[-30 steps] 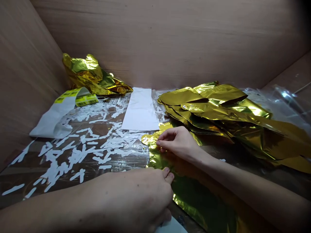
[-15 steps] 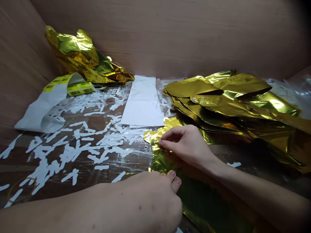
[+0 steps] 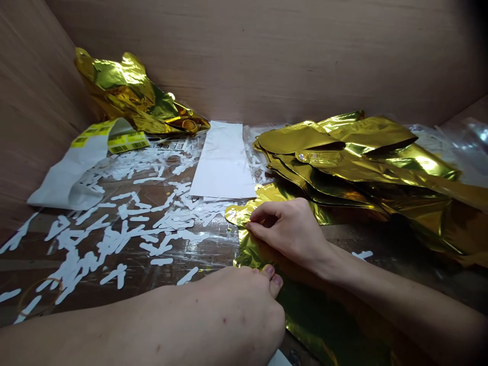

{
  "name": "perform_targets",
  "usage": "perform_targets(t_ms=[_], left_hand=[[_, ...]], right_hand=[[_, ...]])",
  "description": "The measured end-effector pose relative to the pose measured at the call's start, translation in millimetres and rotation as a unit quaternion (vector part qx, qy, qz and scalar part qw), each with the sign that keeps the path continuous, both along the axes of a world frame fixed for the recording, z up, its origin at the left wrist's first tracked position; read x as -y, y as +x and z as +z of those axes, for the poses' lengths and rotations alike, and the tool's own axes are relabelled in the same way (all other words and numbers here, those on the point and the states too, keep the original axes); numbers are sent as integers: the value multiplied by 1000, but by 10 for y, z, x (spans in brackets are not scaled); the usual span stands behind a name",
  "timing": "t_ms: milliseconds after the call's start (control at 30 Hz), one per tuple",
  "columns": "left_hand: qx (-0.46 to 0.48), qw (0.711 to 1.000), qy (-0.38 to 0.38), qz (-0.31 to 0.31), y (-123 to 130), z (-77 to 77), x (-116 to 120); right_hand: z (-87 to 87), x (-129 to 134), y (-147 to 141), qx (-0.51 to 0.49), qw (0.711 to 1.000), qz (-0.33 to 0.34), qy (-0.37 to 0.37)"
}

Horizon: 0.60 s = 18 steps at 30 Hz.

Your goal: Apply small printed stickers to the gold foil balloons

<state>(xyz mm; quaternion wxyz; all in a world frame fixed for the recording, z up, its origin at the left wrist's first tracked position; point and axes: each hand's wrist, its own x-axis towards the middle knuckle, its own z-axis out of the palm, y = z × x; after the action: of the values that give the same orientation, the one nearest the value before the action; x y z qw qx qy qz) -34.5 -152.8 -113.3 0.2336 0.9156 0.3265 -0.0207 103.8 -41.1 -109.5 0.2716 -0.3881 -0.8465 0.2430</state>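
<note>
A flat gold foil balloon (image 3: 324,310) lies in front of me, its rounded tab pointing left. With thumb and forefinger, my right hand (image 3: 290,231) pinches the foil just beside that tab. My left hand (image 3: 251,305) rests palm down on the foil's left edge, its fingers curled and closed on it; most of its grip is hidden beneath the hand. Beyond the right hand, a layered stack of gold foil balloons (image 3: 366,162) leans across the right side. A stack of white paper sheets (image 3: 223,162) lies just past the tab.
Several white paper strips (image 3: 110,239) are scattered over clear plastic on the left. A curled strip of yellow barcode labels (image 3: 91,140) stands near the left wall. Crumpled gold foil (image 3: 122,91) sits in the back left corner. Wooden panels (image 3: 247,56) close off the back and sides.
Both hands stay nearly still on the foil. The right thumb and forefinger have shifted very slightly left and closed more tightly. The view has moved a little.
</note>
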Motion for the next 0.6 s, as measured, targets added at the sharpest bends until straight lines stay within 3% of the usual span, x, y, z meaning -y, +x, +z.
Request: perform_targets(t_ms=[133,233,333,467,600], left_hand=[[-74,993,51,-81,-80,454,-14],[-85,993,25,-84,-73,627,-61],[-114,990,-6,-87,-35,654,-91],[-101,993,21,-63,-11,621,-81],[-94,994,7,-47,-47,626,-60]], right_hand=[[-2,-33,4,33,999,12,40],[14,-118,3,48,998,8,47],[15,-277,-4,68,996,7,58],[30,-452,13,107,988,-4,108],[204,-168,218,150,977,52,142]])
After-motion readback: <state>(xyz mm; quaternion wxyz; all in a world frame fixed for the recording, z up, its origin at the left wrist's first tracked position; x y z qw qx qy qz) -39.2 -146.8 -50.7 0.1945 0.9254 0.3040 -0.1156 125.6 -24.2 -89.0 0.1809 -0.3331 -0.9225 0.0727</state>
